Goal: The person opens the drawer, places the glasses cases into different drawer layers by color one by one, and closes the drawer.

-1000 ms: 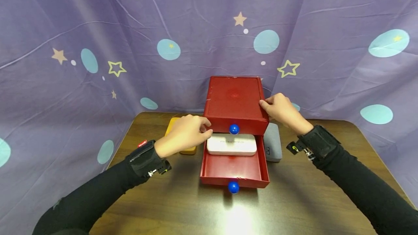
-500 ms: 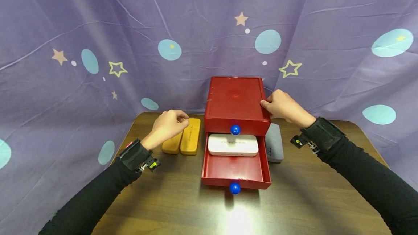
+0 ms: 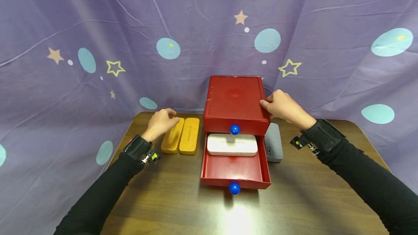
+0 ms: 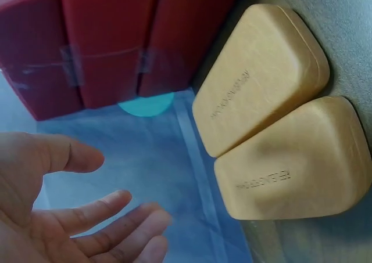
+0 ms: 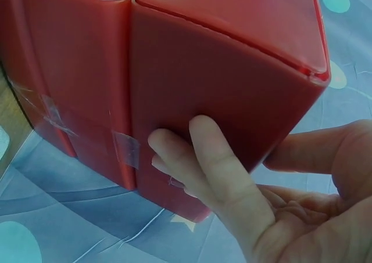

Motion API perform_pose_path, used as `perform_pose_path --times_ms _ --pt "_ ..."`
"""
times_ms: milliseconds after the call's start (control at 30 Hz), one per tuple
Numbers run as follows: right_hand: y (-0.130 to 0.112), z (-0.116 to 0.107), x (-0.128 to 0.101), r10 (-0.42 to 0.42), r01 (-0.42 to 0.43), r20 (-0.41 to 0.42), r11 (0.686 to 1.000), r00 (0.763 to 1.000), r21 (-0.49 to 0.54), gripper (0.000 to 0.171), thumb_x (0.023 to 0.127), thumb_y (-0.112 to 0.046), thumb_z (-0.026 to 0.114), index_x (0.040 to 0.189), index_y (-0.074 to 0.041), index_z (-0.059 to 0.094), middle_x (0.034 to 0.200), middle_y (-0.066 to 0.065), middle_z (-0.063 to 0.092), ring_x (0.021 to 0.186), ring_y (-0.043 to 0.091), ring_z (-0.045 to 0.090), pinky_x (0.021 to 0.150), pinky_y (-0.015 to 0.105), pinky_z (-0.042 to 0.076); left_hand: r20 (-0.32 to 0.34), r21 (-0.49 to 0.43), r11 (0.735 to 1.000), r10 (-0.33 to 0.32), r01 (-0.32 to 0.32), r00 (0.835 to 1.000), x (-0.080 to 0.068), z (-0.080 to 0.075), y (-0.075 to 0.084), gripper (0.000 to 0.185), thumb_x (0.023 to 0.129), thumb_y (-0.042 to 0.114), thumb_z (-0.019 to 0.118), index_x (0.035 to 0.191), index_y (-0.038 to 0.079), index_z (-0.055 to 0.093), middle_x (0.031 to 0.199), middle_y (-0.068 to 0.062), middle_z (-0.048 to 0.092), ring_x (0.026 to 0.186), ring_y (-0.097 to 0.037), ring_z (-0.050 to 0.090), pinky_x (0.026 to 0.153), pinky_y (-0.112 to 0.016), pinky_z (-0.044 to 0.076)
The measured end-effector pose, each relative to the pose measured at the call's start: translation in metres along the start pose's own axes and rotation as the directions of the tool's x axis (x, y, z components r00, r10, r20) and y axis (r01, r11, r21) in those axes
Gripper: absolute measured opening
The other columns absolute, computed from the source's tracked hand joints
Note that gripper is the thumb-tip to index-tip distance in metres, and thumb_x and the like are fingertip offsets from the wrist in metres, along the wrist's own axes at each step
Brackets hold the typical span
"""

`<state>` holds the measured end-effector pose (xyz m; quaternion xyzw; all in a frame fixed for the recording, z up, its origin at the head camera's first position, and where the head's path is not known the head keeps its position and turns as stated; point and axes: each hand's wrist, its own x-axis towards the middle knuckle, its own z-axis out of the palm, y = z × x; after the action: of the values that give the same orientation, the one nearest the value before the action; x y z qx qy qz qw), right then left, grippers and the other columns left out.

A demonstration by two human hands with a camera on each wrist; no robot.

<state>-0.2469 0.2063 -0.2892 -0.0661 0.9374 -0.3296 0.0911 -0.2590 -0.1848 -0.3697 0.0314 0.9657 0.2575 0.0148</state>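
My left hand [image 3: 161, 122], thumb and fingers apart and holding nothing, hovers by the left yellow glasses case [image 3: 172, 137]. A second yellow glasses case [image 3: 189, 137] lies beside it; in the left wrist view both cases, with dark lettering, are apart from the fingers. My right hand [image 3: 281, 107] touches the red drawer box [image 3: 235, 95] near its top right edge. The right wrist view shows its fingers [image 5: 215, 152] lying fairly straight on the side wall, with the thumb at the edge. The lower drawer [image 3: 232, 168] is pulled out, and a white case [image 3: 232, 145] lies at its back.
A grey case [image 3: 273, 143] lies against the box's right side. Blue knobs [image 3: 234, 129] mark both drawer fronts. All stands on a brown wooden table [image 3: 163, 195], with a purple patterned curtain [image 3: 202, 17] close behind the box.
My left hand has moved left, from beside the upper drawer's front to over the yellow cases, uncovering them. My right hand stays at the box's edge, and the lower drawer remains out.
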Motion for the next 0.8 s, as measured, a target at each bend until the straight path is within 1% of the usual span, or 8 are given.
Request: perform_pose_path --times_ms 100,300,433,567,667,800 --pt "0.0 0.0 0.0 -0.01 0.01 -0.007 1.0 1.0 -0.006 0.039 0.105 -0.016 0.052 0.111 0.018 0.069 0.097 0.033 0.073 0.066 0.019 0.076 0.06 0.025 0.059 0.022 0.01 1.0 -0.018 0.018 1.0 0.005 0.004 -0.005 0.047 0.095 0.028 0.062 0.133 0.002 0.064 0.132 -0.022 0.066 0.121 -0.038 0.063 0.101 -0.051 0.05" --pt "0.001 0.001 0.0 -0.021 0.021 -0.013 1.0 1.0 -0.007 0.038 0.104 -0.017 0.053 0.109 0.017 0.07 0.092 0.031 0.074 0.065 0.018 0.075 0.057 0.022 0.055 0.057 0.022 0.998 -0.056 0.054 0.997 0.009 0.012 -0.012 0.058 0.094 0.029 0.062 0.142 -0.004 0.054 0.141 -0.025 0.06 0.125 -0.042 0.06 0.105 -0.052 0.048" --pt "0.002 0.001 0.0 -0.015 0.015 -0.006 1.0 1.0 0.012 0.039 0.105 -0.017 0.053 0.112 0.019 0.068 0.095 0.032 0.073 0.068 0.021 0.076 0.06 0.025 0.059 0.068 0.01 0.996 -0.092 0.091 0.993 0.011 0.019 -0.017 0.063 0.093 0.029 0.065 0.145 -0.005 0.05 0.14 -0.026 0.06 0.125 -0.042 0.059 0.106 -0.052 0.047" --pt "0.003 0.001 0.0 -0.018 0.018 -0.001 1.0 1.0 0.024 0.04 0.105 -0.016 0.053 0.113 0.02 0.067 0.097 0.033 0.072 0.068 0.021 0.076 0.062 0.029 0.061 0.102 0.017 0.992 -0.126 0.125 0.987 0.013 0.028 -0.023 0.068 0.092 0.027 0.067 0.147 -0.007 0.045 0.142 -0.028 0.057 0.128 -0.043 0.056 0.108 -0.053 0.046" --pt "0.002 0.001 0.0 -0.017 0.017 0.001 1.0 1.0 0.024 0.039 0.105 -0.016 0.053 0.112 0.02 0.067 0.096 0.033 0.072 0.068 0.021 0.076 0.062 0.03 0.061 0.13 0.04 0.99 -0.141 0.137 0.981 0.015 0.035 -0.027 0.073 0.089 0.026 0.069 0.147 -0.01 0.043 0.143 -0.031 0.055 0.127 -0.044 0.057 0.106 -0.053 0.047" --pt "0.002 0.001 0.0 -0.01 0.01 -0.002 1.0 1.0 0.015 0.04 0.105 -0.017 0.053 0.113 0.019 0.067 0.096 0.032 0.073 0.069 0.022 0.076 0.063 0.031 0.061 0.167 0.054 0.985 -0.169 0.162 0.971 0.017 0.041 -0.031 0.077 0.086 0.027 0.071 0.144 -0.014 0.042 0.139 -0.034 0.056 0.117 -0.04 0.061 0.101 -0.05 0.051"
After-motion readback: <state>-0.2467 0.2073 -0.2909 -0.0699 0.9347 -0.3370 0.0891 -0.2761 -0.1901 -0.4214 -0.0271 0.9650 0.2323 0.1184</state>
